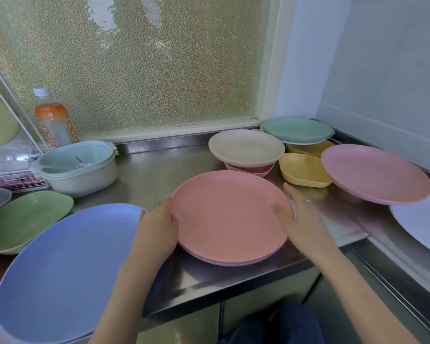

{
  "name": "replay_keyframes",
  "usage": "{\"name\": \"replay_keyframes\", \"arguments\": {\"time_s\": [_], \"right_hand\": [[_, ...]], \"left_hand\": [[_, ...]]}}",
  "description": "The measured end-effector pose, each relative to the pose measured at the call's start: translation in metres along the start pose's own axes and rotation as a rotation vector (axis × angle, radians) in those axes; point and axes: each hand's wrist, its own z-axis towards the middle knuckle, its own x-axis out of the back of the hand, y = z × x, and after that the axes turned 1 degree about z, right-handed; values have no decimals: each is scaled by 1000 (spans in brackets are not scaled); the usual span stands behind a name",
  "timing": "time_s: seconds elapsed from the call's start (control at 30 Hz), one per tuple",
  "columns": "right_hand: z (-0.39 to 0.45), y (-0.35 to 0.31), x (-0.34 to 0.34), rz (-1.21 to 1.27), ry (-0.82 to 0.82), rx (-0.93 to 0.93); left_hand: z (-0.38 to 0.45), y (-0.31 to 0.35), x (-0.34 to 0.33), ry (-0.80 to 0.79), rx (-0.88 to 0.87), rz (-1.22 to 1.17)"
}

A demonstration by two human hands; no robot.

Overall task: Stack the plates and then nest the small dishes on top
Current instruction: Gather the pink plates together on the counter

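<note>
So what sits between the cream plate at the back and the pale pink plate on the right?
In the head view, a yellow dish lies between the cream plate and the pale pink plate.

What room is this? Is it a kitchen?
Most likely a kitchen: a steel counter under a frosted window, covered with coloured plates and a wire rack.

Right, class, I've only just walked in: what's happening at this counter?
A person is sorting coloured dishes on a steel counter. Both hands grip the salmon-pink plate, left hand on its left rim, right hand on its right rim, and it sits on at least one other plate. Still loose around it: a blue plate, a pink plate, a beige plate, a teal plate, and small yellow dishes. Nothing is nested yet.
</note>
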Motion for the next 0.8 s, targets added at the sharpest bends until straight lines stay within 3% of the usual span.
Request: {"name": "replay_keyframes", "arguments": {"time_s": [0.1,0.53,0.6,0.7,0.8], "right_hand": [[8,-5,-10,-29,-84,-84],[21,8,-10,9,-29,-32],[30,19,-1,-106,151,-4],[47,41,23,-483,421,36],[64,68,40,-653,351,-84]], "left_hand": [[2,-2,0,13,-8,-19],[2,-1,1,49,39,-93],[0,-1,-1,56,32,-83],[-2,-1,-2,89,24,-76],[-3,-3,-2,98,29,-111]]}}
